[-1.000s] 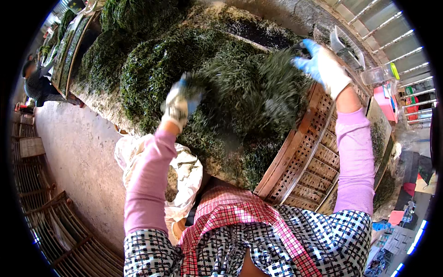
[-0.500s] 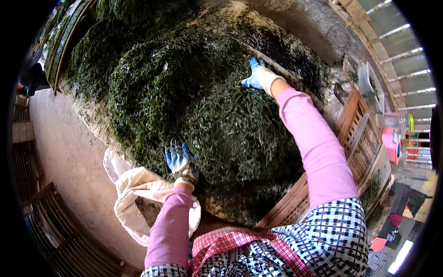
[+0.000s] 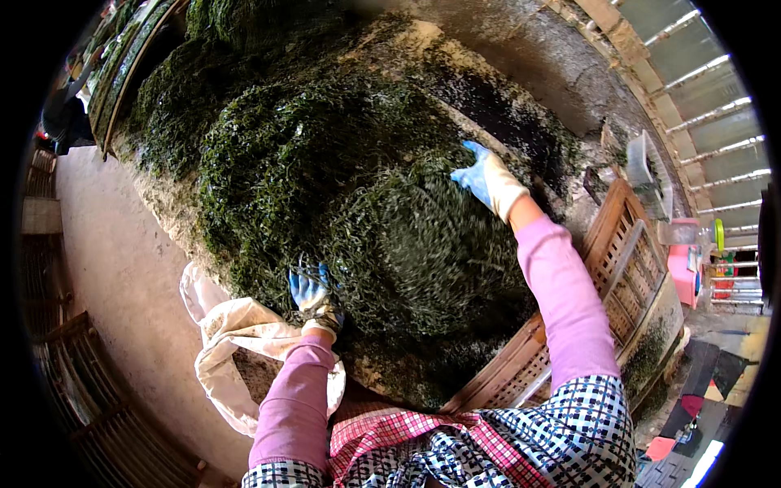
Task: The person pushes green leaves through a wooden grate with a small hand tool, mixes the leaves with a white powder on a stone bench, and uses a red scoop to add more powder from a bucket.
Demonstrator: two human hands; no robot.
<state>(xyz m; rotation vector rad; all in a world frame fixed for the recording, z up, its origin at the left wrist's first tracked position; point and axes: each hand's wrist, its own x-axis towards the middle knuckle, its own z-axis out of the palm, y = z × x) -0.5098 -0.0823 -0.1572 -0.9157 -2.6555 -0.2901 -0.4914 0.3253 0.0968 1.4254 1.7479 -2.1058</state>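
Note:
A broad heap of wet, dark green, stringy seaweed (image 3: pixel 268 154) covers the work surface in front of me. My right hand (image 3: pixel 486 180), in a blue and white glove, rests on the far right side of a rounded mound of seaweed (image 3: pixel 423 252), its thumb and fingers apart. At the near left edge of that mound lies my left hand (image 3: pixel 311 291), in a matching glove, fingers stretched out with a few strands across them. Neither hand grips anything that I can see. Bits of seaweed cling to the left glove's cuff.
A cream cloth sack (image 3: pixel 244 329) hangs by my left forearm. Brown slatted plastic crates (image 3: pixel 606 260) stand at the right, near a clear plastic tub (image 3: pixel 647 167) and a pink container (image 3: pixel 683 264). Bare concrete floor (image 3: pixel 122 236) stretches left, beside slatted racks (image 3: pixel 114 407).
My right hand has drawn back toward me and slightly right, over the mound's edge. The mound's strands blur with motion. My left hand has stayed nearly in place.

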